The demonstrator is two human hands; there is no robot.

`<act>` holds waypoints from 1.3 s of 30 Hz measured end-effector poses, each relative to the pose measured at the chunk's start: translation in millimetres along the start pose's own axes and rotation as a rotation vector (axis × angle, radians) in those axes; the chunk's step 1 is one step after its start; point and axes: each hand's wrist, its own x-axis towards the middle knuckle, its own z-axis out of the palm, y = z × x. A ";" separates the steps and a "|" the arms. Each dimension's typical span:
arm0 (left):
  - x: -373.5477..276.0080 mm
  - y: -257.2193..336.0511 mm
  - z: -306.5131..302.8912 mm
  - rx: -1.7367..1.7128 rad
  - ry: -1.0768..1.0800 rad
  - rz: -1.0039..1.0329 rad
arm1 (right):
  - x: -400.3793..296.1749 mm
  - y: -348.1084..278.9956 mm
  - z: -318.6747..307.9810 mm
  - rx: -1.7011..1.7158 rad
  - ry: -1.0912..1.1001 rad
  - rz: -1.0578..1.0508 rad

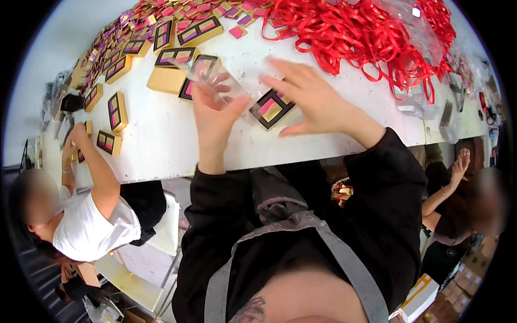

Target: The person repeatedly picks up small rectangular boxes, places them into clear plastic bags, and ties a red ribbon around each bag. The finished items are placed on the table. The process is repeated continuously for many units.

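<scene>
My left hand [216, 109] holds a clear plastic sleeve or cover [233, 82] between thumb and fingers, a little above the white table. My right hand [315, 97] is spread with nothing visible in it; its fingers are blurred. Below and between the hands lies a small gold box [270, 111] with a black two-compartment insert and pink, purple and gold pieces in it, partly hidden by the right hand. Beyond my left hand sit similar filled boxes, one of them [176, 56] behind a plain gold box [166, 79].
A heap of small pink, purple and gold pieces [194, 12] covers the far left. Tangled red ribbon [343, 36] fills the far right, near clear plastic packaging [416, 103]. A person in a white top [97, 230] works at left; another person's raised hand [458, 167] shows at right.
</scene>
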 end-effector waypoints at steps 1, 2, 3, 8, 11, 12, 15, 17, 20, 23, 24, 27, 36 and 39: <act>2.2 3.7 -10.3 0.106 -0.013 0.033 | -11.0 11.7 2.9 -0.002 -0.066 0.018; 3.4 7.3 -20.3 0.213 -0.027 0.065 | -26.5 24.3 11.8 -0.005 -0.132 0.034; 2.1 11.5 -26.9 0.322 -0.036 0.095 | -37.2 31.9 17.9 -0.004 -0.199 0.045; -16.1 42.4 -36.9 0.929 -0.239 0.048 | -62.9 30.0 13.8 0.399 0.053 0.447; -22.9 44.3 -29.1 1.079 -0.328 0.082 | -58.4 8.3 -7.4 0.425 0.158 0.506; -23.1 43.4 -24.7 1.058 -0.364 0.086 | -60.8 4.7 -10.3 0.428 0.178 0.466; -21.3 40.1 -14.9 1.005 -0.452 0.055 | -63.4 -5.0 -15.2 0.239 0.256 0.316; -20.0 37.2 -11.9 0.984 -0.477 -0.027 | -69.2 -17.5 -22.2 0.196 0.289 0.279; -19.6 49.7 -7.4 0.971 -0.685 -0.146 | -74.6 -23.1 -32.0 0.109 0.295 0.146; -16.2 57.1 -1.7 0.888 -0.830 -0.205 | -75.2 -26.1 -39.8 0.203 0.308 0.170; -15.0 57.0 -1.9 0.863 -0.857 -0.217 | -76.4 -26.2 -41.6 0.293 0.321 0.207; -6.3 53.5 -6.1 0.768 -0.947 -0.226 | -82.8 -9.3 -48.6 0.440 0.278 0.265; -7.7 33.1 -5.1 0.618 -0.928 -0.198 | -88.4 -3.4 -26.7 0.946 0.273 0.484; -8.0 21.1 5.9 0.577 -0.856 -0.040 | -74.1 -12.0 -2.2 0.935 0.554 0.526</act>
